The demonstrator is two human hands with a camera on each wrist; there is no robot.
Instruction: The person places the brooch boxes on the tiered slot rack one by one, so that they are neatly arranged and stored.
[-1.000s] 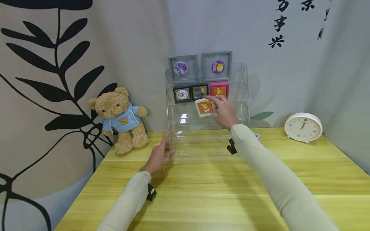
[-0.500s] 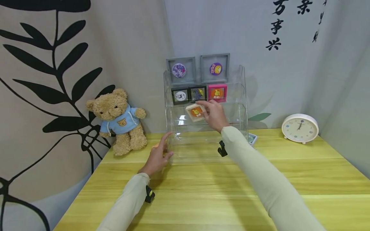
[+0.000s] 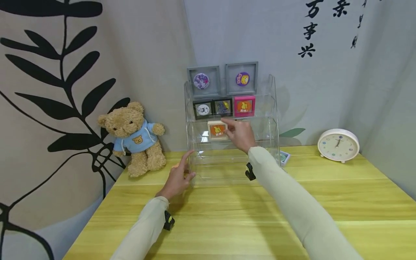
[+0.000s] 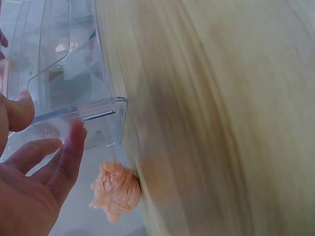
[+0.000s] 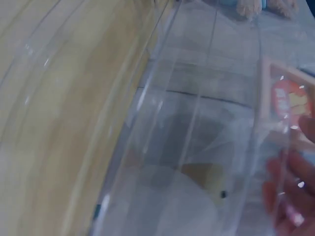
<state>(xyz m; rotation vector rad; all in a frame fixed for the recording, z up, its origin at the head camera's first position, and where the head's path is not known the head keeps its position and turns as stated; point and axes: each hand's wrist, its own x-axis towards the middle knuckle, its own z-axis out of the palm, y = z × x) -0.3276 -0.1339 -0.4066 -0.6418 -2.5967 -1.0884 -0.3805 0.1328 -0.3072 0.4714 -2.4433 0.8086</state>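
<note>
In the head view my right hand [image 3: 241,135] pinches a small cream-framed display box [image 3: 217,130] holding an orange thumbs-up badge. The box stands upright at the third tier of a clear acrylic display stand [image 3: 208,169]. Through blurred plastic, the right wrist view shows this box [image 5: 288,101] beside my fingers [image 5: 290,182]. My left hand [image 3: 177,180] rests against the stand's lower left side, index finger and thumb extended. In the left wrist view those fingers [image 4: 71,147] lie along the stand's clear edge [image 4: 81,109].
Two grey frames [image 3: 203,92] [image 3: 242,89] fill the top tier. Below are two black frames [image 3: 203,115] [image 3: 223,112] and a pink one [image 3: 245,112]. A teddy bear [image 3: 138,139], peach yarn-like ball [image 4: 115,191], small box [image 3: 284,157] and white clock [image 3: 338,145] stand around.
My right hand has carried the cream box left and down to the third tier, where it has turned from tilted to upright. The left hand stays at the stand's side.
</note>
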